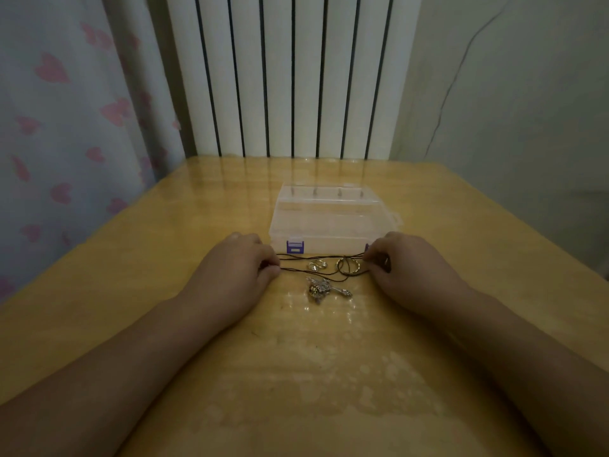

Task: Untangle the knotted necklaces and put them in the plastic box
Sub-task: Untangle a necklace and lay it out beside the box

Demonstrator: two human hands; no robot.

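stretching black cords (321,268) left-right at frame centre | left hand (242,263) pinches one end | right hand (400,262) pinches other | plastic box (329,219) just above, lid closed

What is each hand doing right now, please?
Left hand: pinches the black cords at their left end.
Right hand: pinches the same cords at their right end.
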